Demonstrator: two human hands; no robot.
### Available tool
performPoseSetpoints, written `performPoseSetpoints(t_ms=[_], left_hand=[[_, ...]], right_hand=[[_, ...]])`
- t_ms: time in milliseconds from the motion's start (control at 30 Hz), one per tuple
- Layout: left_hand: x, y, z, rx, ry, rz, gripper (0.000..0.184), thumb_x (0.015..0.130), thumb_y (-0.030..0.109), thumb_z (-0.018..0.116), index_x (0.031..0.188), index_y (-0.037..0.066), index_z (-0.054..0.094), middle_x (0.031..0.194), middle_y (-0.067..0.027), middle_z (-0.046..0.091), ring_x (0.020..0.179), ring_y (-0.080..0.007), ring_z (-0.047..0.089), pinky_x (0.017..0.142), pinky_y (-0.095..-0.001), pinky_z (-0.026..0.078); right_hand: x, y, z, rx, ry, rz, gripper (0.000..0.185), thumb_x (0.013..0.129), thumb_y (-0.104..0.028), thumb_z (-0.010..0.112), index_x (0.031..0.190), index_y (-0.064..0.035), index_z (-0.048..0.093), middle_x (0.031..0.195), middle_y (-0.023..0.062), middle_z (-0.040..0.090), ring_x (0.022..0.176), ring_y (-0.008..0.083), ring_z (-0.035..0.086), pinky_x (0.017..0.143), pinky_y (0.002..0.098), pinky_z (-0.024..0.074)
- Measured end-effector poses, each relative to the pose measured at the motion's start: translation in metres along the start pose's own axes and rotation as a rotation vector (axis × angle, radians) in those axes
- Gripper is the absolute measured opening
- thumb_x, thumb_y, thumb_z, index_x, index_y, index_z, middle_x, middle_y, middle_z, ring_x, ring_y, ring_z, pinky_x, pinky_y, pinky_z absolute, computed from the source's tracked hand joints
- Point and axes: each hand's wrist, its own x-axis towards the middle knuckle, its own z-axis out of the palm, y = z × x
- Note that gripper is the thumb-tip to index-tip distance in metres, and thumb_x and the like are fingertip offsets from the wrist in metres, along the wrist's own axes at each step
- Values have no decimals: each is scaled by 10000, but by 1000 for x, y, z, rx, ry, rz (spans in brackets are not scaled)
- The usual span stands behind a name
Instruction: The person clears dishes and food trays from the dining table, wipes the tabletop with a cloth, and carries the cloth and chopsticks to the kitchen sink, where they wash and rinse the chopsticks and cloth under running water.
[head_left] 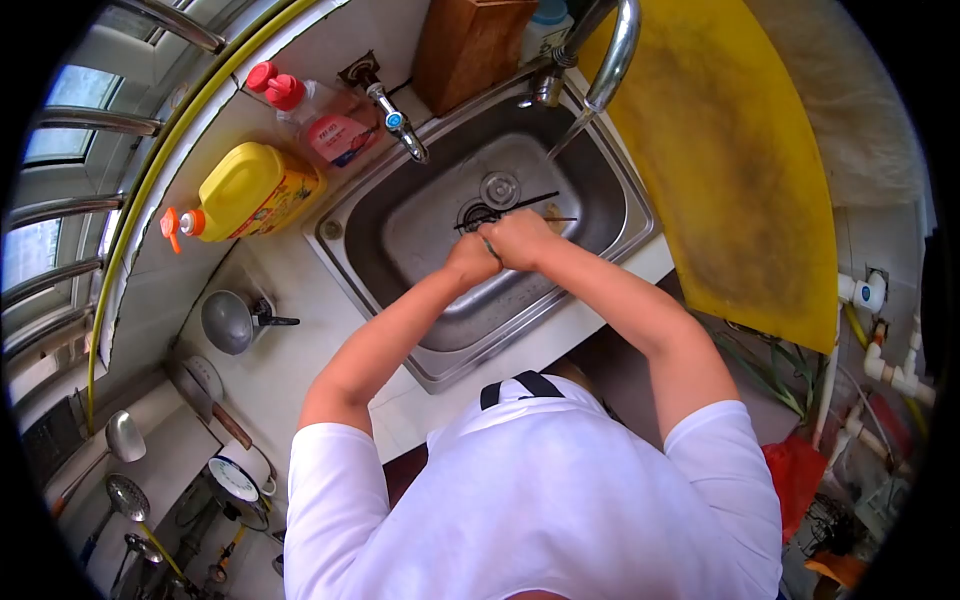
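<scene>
Over the sink (400,262), my left hand (472,257) and my right hand (521,238) are pressed together with their fingers closed. Thin dark chopsticks (538,199) stick out from beyond the knuckles, one slanting up to the right and another pointing almost level to the right. How each hand grips them is hidden behind the fists. A small dark green strip (491,247) shows between the two hands; its kind is unclear. Water runs from the curved faucet (612,62) into the basin, to the right of the drain (500,189).
Left of the sink stand a yellow jug (245,190) and a dish-soap bottle (335,130) below a small tap (393,118). A metal pot (230,322) and a cleaver (190,388) are farther left. A large yellow board (715,150) leans at the right.
</scene>
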Motion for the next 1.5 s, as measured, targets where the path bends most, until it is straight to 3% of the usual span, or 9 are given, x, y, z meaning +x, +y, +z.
performPoseSetpoints(t_ms=[200, 333, 500, 733, 967, 1167, 1300, 1433, 1500], left_hand=[[-39, 22, -39, 355, 185, -54, 352, 618, 141, 623, 954, 57, 560, 812, -164, 620, 787, -349, 589, 669, -415, 466], [-106, 25, -75, 447, 329, -198, 391, 613, 70, 613, 993, 104, 527, 818, -142, 614, 803, -337, 583, 655, -422, 457], [-185, -13, -104, 471, 413, -298, 347, 621, 29, 605, 950, 106, 528, 847, -116, 606, 780, -343, 575, 648, -409, 453], [-217, -29, -109, 645, 334, -419, 516, 555, 14, 683, 1043, 79, 528, 987, -111, 544, 926, -308, 518, 730, -387, 451], [-173, 21, -110, 535, 380, -70, 546, 574, 39, 704, 1086, 48, 517, 1016, -111, 527, 956, -304, 495, 781, -381, 432], [-59, -2, -45, 224, 80, 215, 410, 752, 201, 630, 1108, 41, 505, 963, -120, 565, 932, -288, 534, 789, -375, 423], [77, -43, 52, -639, 197, -193, 386, 885, 387, 458, 888, 5, 509, 786, -69, 549, 722, -182, 532, 690, -310, 445], [98, 31, 41, -1338, 154, -443, 376, 906, 395, 398, 770, 53, 478, 670, -60, 510, 567, -180, 479, 573, -313, 443], [117, 33, 46, -1628, 389, -511, 380, 918, 394, 324, 738, 88, 460, 620, -55, 499, 514, -195, 448, 496, -349, 401]], right_hand=[[1, -5, 15, 456, 97, 2, 426, 629, -109, 640, 1039, -91, 526, 1031, 133, 579, 984, 283, 548, 806, 388, 444], [1, 56, 69, 213, 86, 229, 576, 648, -107, 633, 1198, -107, 462, 1245, 105, 443, 1185, 273, 377, 957, 390, 338], [-2, 115, 85, -33, -7, 570, 588, 657, -177, 665, 1201, -102, 455, 1206, 99, 459, 1159, 261, 391, 955, 387, 334], [24, 115, 122, -103, -23, 528, 340, 737, -147, 551, 1069, -74, 540, 1142, 98, 498, 1126, 257, 413, 919, 382, 355], [19, 113, 118, -251, -63, 431, 156, 737, -132, 507, 822, -98, 633, 1078, 126, 538, 1057, 235, 473, 859, 372, 384], [27, 104, 65, -289, 271, 146, 160, 730, -128, 488, 720, -93, 644, 819, 76, 638, 831, 236, 600, 782, 365, 415], [14, 75, 24, -185, 79, 331, 160, 764, -121, 455, 808, -65, 599, 793, 120, 637, 737, 273, 627, 658, 403, 470], [-6, 34, -3, -128, 51, 408, 207, 783, -102, 431, 931, 4, 529, 779, 189, 624, 692, 311, 626, 594, 412, 490], [-17, 27, -1, -78, 138, 369, 310, 762, -100, 450, 1024, 59, 491, 749, 204, 618, 657, 320, 620, 598, 414, 485]])
